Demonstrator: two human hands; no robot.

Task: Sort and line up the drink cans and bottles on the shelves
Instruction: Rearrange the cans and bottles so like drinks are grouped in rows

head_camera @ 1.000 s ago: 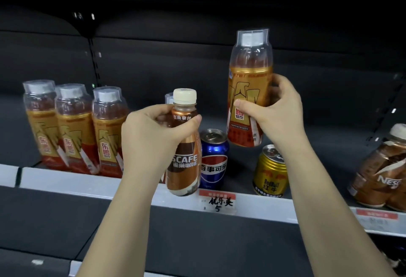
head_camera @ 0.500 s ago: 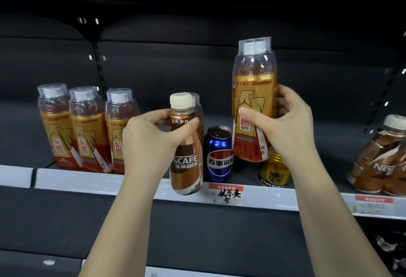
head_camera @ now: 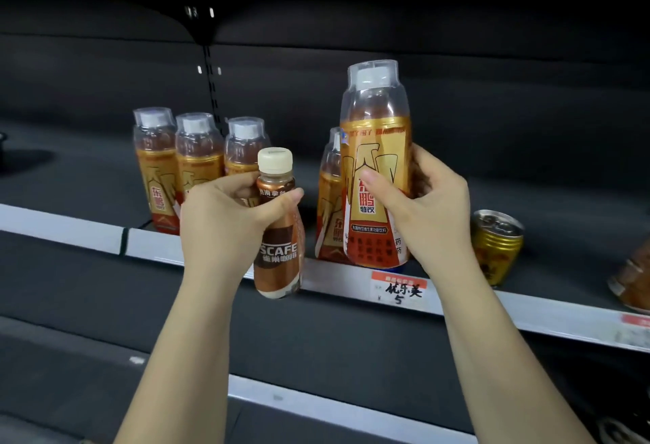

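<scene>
- L hand point(head_camera: 225, 225): wrapped round the upper body of a brown coffee bottle point(head_camera: 279, 229), thumb across the neck. Bottle approx upright, cream cap up, held in front of the shelf lip point(head_camera: 457, 306), base below lip level, not on the shelf.
- R hand point(head_camera: 427, 213): grips a tall gold energy-drink bottle point(head_camera: 376, 169) at mid-label, thumb on front, fingers behind. Long axis vertical, cap up. Base sits at about shelf level, just above the price tag point(head_camera: 399, 287); can't tell if it touches the board.
- Just behind and left of that bottle: a 4th matching gold bottle point(head_camera: 329, 204), standing, partly hidden.
- Further left: row of three gold bottles point(head_camera: 197, 158), side by side, upright, third partly hidden by L hand.
- Gold can point(head_camera: 496, 246) stands right of R hand, apart from it. Brown bottle at far right edge, mostly cut off.
- Key relation (judgement): row lies left of the R-hand bottle, with L hand and coffee bottle between. R hand holds the matching item; L hand is nearer the row but carries the odd one. Next move probably leftward, bottle kept vertical.
- Risk: knocking the bottle behind it.
</scene>
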